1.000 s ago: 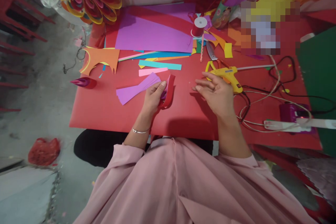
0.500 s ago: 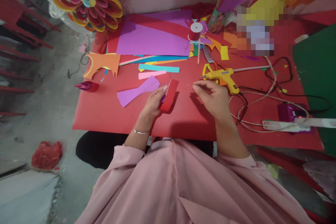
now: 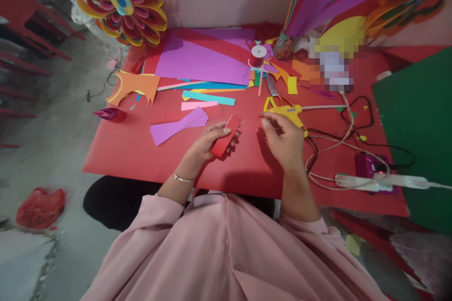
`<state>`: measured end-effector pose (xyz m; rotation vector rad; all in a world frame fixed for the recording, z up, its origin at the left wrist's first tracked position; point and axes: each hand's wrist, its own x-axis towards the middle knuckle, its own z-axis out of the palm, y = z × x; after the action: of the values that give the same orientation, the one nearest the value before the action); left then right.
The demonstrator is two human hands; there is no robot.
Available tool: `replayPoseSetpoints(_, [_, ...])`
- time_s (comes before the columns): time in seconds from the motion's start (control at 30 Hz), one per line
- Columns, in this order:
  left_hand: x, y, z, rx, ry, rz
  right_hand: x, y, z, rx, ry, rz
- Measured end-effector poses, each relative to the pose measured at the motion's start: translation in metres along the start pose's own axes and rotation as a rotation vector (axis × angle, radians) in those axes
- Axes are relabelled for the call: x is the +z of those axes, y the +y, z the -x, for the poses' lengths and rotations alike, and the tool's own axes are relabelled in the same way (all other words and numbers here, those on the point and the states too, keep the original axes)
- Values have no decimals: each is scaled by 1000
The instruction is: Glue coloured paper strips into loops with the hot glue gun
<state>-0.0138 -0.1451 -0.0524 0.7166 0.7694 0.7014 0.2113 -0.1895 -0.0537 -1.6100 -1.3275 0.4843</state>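
Observation:
My left hand (image 3: 204, 143) is closed on a folded red paper strip (image 3: 224, 143), thumb on top and fingers underneath, just above the table. To its right, my right hand (image 3: 286, 141) is raised with thumb and forefinger nearly together; whatever lies between the tips is too small to make out. Partly hidden behind that hand lies a yellow hot glue gun (image 3: 291, 113) with a glue stick (image 3: 323, 107) in its back end. A fan of purple paper strips (image 3: 178, 126) rests left of my left hand, below a pink strip (image 3: 199, 105) and a turquoise strip (image 3: 208, 98).
Scissors (image 3: 271, 85), a ribbon spool (image 3: 257, 56) and paper scraps lie on the red table (image 3: 123, 150) behind the glue gun. Purple sheets (image 3: 205, 63) cover the back. Cables and a power strip (image 3: 356, 181) occupy the right. A paper flower (image 3: 122, 2) stands back left.
My left hand has turned the red strip, which now lies flatter with fingers showing beneath it. My right hand stays pinched near the glue gun. The whole view has shifted slightly.

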Motion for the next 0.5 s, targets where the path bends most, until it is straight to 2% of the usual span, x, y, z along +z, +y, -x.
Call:
replayPoseSetpoints(0.1, [6, -1, -6, 7, 48, 9, -20, 18, -8, -60, 187, 296])
replayPoseSetpoints(0.17, [9, -2, -11, -2, 66, -4, -29, 23, -14, -45, 216, 363])
replayPoseSetpoints(0.23, [11, -4, -14, -15, 77, -15, -31, 20, -16, -39, 204, 313])
replayPoseSetpoints(0.37, [13, -10, -17, -32, 95, -5, -10, -7, -10, -56, 61, 86])
replayPoseSetpoints(0.5, [13, -17, -16, 70, 82, -66, 19, -27, -5, 1, -33, 72])
